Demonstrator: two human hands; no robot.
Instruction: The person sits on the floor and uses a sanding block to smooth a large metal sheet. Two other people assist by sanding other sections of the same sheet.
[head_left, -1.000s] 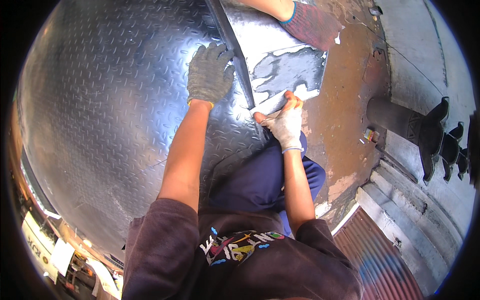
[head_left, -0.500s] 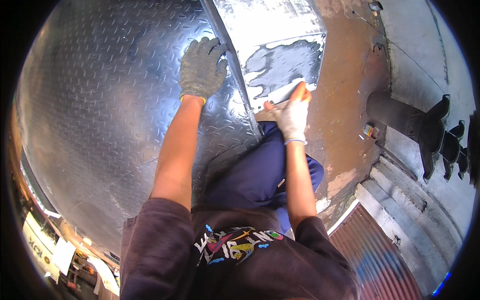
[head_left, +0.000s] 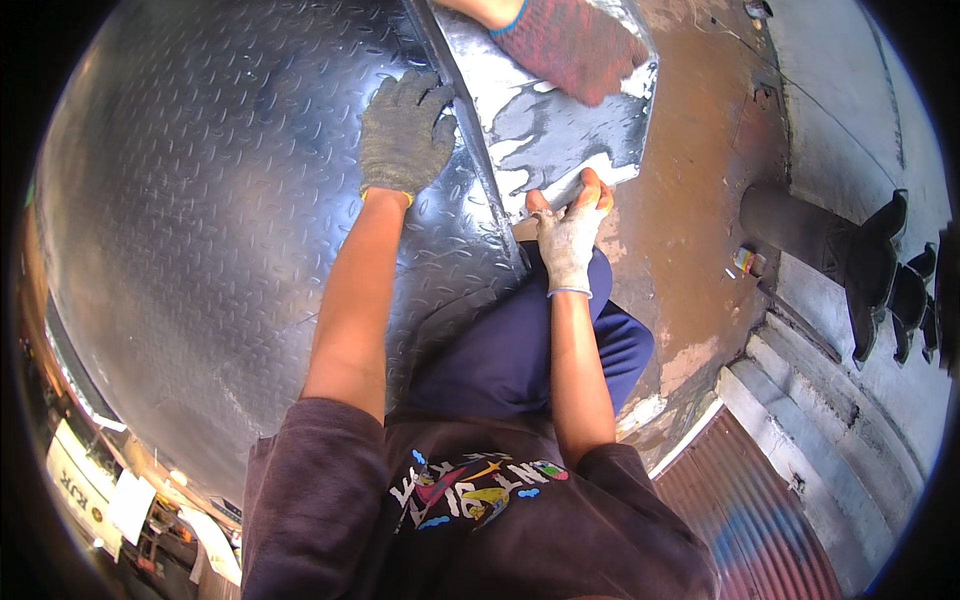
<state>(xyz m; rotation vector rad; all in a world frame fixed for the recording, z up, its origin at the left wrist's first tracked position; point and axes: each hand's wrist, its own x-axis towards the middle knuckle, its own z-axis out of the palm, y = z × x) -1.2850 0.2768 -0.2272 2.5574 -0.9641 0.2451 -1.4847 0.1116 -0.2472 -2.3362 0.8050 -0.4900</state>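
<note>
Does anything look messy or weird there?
Yes. The panel near the whitish-gloved right hand looks blotchy: ragged white areas border a grey patch. The brown surface to its right has pale, flaked-looking spots. Also, the dark-gloved left hand doesn't match the right.

The tread plate [head_left: 230,210] spreads left of the edge strip [head_left: 469,130], the panel [head_left: 600,140] right of it. The left grip [head_left: 405,135] lies on the plate beside the strip; the right grip [head_left: 570,235] is at the panel's near edge, a co-worker's hand [head_left: 575,45] over its far part. Right of the panel stretches the floor [head_left: 700,180], then the post [head_left: 795,228].
</note>
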